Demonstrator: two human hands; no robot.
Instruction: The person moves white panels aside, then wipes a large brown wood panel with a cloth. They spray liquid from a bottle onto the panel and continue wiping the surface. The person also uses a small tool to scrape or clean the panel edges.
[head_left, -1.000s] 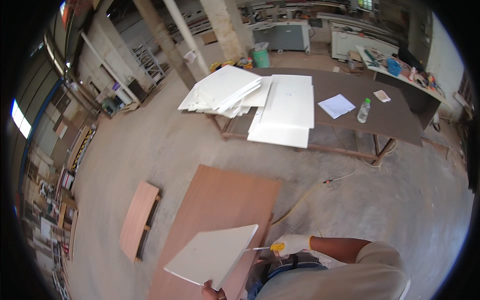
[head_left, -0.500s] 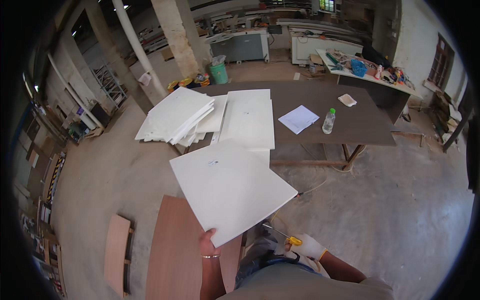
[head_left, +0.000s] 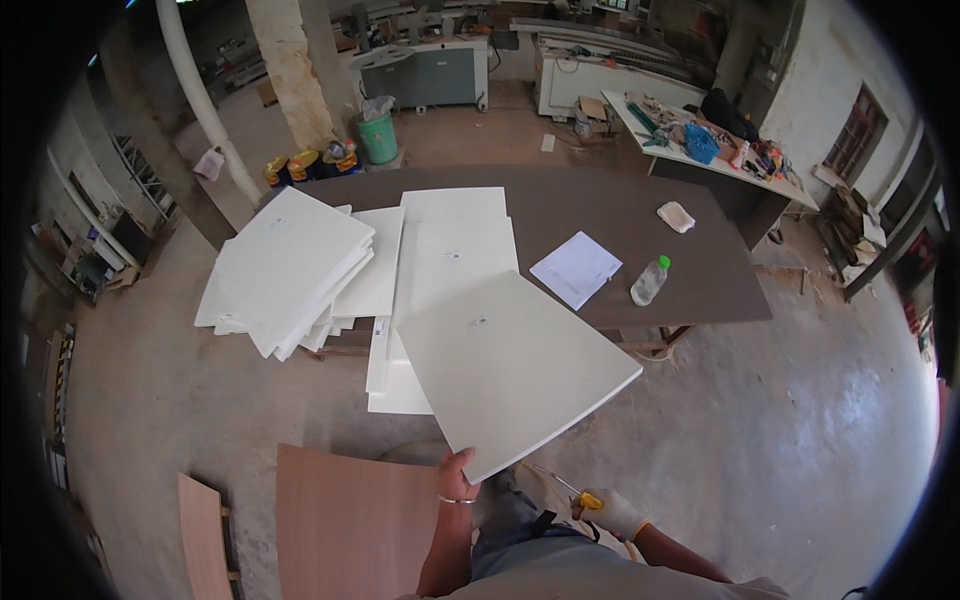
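Head view: the left grip (head_left: 459,478), bare, is clenched on the near corner of a white panel (head_left: 510,375), its thumb lying over the upper face while the fingers underneath are hidden. A silver bracelet (head_left: 457,500) circles that wrist. The panel is held out in front of the person, tilted and turned askew, with a small mark on its face; its far part overlaps the flat white boards (head_left: 455,230) in the view, though whether it touches them cannot be told. The right grip (head_left: 618,512), in a pale glove with a yellow cuff, is closed around the yellow handle of a screwdriver (head_left: 590,499), whose metal shaft points up and to the left, beneath the panel's near edge. Beyond, the brown surface (head_left: 710,280) carries those boards, with an uneven stack of white panels (head_left: 290,265) to their left, fanned out and overhanging the near edge. To the right lie a sheet of paper (head_left: 577,268), a clear bottle (head_left: 649,283) with a green cap, and a small pale pad (head_left: 676,216). At lower left, a wood-coloured sheet (head_left: 350,530) lies near the left forearm, with a narrower board (head_left: 203,540) beside it.
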